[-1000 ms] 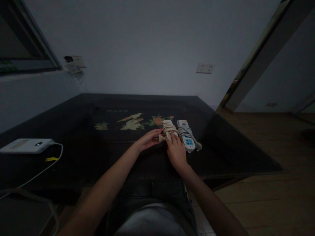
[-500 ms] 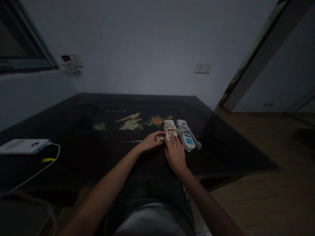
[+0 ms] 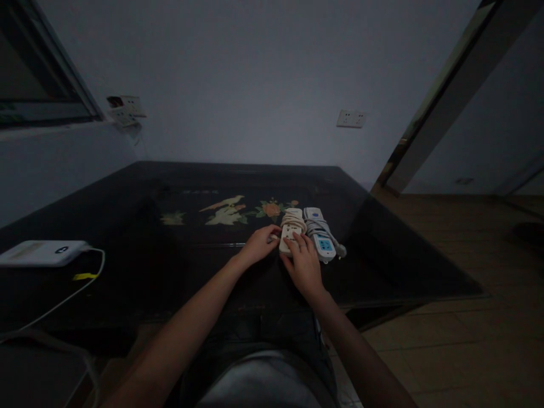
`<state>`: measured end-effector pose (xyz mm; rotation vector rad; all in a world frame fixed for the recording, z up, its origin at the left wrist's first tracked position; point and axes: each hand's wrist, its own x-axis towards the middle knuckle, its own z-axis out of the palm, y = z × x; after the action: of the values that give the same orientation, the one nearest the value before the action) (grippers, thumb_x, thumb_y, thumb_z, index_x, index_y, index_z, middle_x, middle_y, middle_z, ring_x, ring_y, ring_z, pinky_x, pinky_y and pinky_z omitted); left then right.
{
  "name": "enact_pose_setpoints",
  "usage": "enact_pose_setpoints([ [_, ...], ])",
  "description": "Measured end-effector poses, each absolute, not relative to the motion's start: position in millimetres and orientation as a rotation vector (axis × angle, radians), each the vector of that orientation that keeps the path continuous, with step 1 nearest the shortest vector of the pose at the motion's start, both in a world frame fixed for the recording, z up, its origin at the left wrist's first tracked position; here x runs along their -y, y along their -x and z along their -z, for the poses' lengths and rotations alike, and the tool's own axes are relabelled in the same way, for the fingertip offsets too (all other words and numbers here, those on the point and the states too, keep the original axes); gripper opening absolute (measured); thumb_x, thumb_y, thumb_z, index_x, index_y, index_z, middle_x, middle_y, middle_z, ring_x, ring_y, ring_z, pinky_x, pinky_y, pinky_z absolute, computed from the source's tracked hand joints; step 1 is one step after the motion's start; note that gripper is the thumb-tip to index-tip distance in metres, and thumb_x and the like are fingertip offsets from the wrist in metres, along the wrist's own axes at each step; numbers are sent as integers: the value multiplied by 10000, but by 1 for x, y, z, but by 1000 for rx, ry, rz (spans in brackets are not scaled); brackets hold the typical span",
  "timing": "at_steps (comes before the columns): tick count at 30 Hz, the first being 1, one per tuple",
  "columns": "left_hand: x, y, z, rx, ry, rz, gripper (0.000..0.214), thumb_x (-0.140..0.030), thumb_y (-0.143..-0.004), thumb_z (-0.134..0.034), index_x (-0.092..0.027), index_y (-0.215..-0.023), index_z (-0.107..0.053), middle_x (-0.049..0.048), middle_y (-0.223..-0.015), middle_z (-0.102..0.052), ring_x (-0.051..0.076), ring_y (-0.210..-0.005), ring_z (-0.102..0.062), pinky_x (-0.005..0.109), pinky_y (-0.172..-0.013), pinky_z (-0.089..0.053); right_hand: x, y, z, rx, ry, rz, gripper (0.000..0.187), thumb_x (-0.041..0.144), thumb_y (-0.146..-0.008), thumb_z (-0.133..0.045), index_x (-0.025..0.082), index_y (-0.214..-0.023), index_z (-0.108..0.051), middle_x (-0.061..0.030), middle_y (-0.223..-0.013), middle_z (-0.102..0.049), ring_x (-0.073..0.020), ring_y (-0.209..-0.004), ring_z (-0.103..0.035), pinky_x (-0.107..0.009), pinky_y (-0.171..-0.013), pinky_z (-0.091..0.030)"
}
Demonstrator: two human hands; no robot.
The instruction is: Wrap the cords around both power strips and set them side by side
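Note:
A cream power strip (image 3: 287, 245) with its cord (image 3: 293, 221) wound round its far half lies on the dark table. My right hand (image 3: 306, 265) grips its near part, fingers over the sockets and thumb at the near end. My left hand (image 3: 257, 247) is closed at the strip's left side, its fingertips on the cream plug (image 3: 272, 239), which they partly hide. Just to the right lies a second power strip (image 3: 325, 247), white with a blue socket face, wrapped in its own grey cord (image 3: 318, 228).
A white power bank (image 3: 42, 253) with a white cable (image 3: 87, 286) lies at the table's left, near a yellow strip (image 3: 85, 276). Bird and flower pictures (image 3: 229, 215) decorate the black tabletop (image 3: 191, 269). Wall sockets (image 3: 351, 118) are behind; the table's right edge drops to the floor.
The cream power strip has shifted slightly left and turned a little. My right hand's fingers have slid to its right side, baring more sockets. My left fingers cover more of the plug.

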<state>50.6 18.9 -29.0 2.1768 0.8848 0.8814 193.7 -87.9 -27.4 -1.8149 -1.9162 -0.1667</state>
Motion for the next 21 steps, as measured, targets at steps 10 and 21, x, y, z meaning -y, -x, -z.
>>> enact_pose_setpoints([
  [10,-15,-55,32,-943,-2186,-868,492,-173,-773,-581,-195,-1261,-526,106,-1103,-659,240,-1005,-618,362,-923,-463,61,-203,1,1976,1792,121,910,427,-670,-770,228,-1449,-343,-141,-1569,-148,-383,-1437,-59,-542,-1101,-237],
  [21,1,-63,28,-1120,-2322,-786,608,-355,-862,-542,-194,-1421,-364,112,-1191,-633,233,-1088,-582,369,-951,-450,54,-208,11,2016,1801,119,845,350,-703,-723,48,-1408,-368,-228,-1463,-361,-359,-1389,-258,-483,-1108,-280],
])
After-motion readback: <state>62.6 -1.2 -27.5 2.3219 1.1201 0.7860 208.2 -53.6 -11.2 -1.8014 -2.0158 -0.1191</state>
